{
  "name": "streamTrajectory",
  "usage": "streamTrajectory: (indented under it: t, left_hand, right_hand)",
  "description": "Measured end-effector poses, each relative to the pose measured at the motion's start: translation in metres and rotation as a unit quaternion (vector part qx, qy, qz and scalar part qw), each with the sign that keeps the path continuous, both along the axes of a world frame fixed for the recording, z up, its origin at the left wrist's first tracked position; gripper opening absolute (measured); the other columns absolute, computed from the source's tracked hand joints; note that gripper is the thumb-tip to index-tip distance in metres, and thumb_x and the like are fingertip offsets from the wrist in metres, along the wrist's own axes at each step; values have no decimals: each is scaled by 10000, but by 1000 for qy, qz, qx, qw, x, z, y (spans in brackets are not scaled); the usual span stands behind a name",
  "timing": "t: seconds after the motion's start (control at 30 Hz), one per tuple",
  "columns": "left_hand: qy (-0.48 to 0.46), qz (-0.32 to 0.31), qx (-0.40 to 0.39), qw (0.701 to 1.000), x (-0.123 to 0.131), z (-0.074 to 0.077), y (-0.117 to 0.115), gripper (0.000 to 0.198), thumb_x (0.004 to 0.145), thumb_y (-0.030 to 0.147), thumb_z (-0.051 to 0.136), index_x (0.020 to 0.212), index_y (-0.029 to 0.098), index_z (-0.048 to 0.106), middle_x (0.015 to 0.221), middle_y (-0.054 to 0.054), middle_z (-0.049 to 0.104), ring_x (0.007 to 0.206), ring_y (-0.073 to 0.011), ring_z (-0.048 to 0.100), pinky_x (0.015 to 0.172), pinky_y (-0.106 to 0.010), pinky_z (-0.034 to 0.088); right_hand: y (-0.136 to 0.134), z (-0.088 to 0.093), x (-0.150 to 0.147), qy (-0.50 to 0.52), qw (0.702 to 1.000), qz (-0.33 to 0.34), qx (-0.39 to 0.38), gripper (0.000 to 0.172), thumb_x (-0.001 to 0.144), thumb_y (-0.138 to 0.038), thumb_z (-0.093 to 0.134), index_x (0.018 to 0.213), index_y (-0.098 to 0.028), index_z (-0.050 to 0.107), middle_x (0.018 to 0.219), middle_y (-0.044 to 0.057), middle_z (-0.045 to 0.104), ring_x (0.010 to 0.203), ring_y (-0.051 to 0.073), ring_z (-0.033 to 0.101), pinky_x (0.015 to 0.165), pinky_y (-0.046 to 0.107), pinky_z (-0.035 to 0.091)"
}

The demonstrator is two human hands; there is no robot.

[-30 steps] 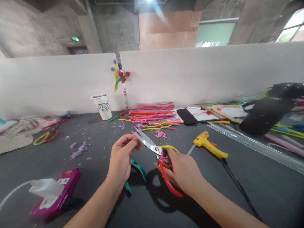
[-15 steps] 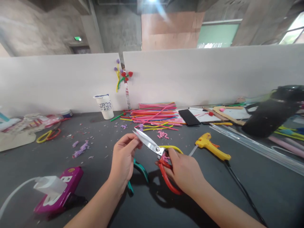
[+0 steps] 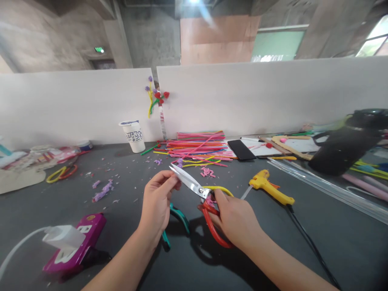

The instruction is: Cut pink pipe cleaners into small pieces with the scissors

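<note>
My right hand (image 3: 236, 216) grips the scissors (image 3: 189, 181), which have silver blades and red and yellow handles. The blades point up and left, nearly closed, with their tips beside the fingers of my left hand (image 3: 159, 196). Thumb and fingers of that hand are pinched together; whatever they hold is too small or hidden to make out. Under my left wrist lie teal-handled pliers (image 3: 180, 218), their head covered by the hand. Small cut pink pieces (image 3: 207, 172) lie beyond the scissors, and more pink bits show behind the handles.
Pink, red and yellow pipe cleaners (image 3: 197, 147) are heaped at the back, beside a black phone (image 3: 241, 150) and a paper cup (image 3: 133, 136). A yellow glue gun (image 3: 271, 188) with its cord is at right, near a black bottle (image 3: 345, 143). A purple power strip (image 3: 77, 242) sits front left.
The scissor blades have opened very slightly at the tips. Both hands stay in nearly the same place.
</note>
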State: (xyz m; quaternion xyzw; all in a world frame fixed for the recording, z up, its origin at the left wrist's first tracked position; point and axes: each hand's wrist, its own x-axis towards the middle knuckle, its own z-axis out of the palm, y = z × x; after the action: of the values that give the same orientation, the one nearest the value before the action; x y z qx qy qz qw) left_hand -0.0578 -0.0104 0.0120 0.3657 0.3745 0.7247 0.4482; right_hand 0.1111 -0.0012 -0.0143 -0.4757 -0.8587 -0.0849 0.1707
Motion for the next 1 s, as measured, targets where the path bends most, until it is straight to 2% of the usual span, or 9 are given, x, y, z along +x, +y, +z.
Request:
streamTrajectory:
  t: [0.37,0.53,0.67,0.83,1.0]
  left_hand:
    - [20,16,-9,1000,-1,1,1,22,645,172,627,664,168,619,613,30,572,572,-69,494,574,-184,375]
    - [66,36,-13,997,0,2,1,68,639,214,634,669,157,613,623,11,570,582,-84,493,569,-192,378]
    - [134,38,-38,990,1,2,1,81,648,241,616,668,163,607,601,19,567,553,-79,480,554,-190,377]
    - [246,29,-43,968,2,-5,4,68,646,236,600,664,171,599,612,22,551,571,-95,480,560,-202,380]
    - [409,60,-7,911,1,-10,6,64,669,212,541,645,181,590,645,2,564,617,-131,505,600,-237,384]
  right_hand:
    - [2,-1,2,5,1000,-14,-8,221,772,-395,442,812,-183,484,563,32,586,525,186,571,451,246,227]
    - [3,6,-1,128,985,-40,-106,277,771,-476,397,745,-214,484,505,-11,557,452,153,528,441,231,253]
    - [3,11,-1,189,971,-21,-144,283,755,-497,413,687,-223,430,546,-17,543,491,139,503,459,221,281]
    - [3,14,1,290,930,10,-226,294,764,-467,409,614,-214,399,525,-39,500,464,101,439,449,201,296]
    - [12,11,7,365,896,7,-251,291,706,-463,487,594,-196,458,502,-42,495,451,89,429,429,193,298]
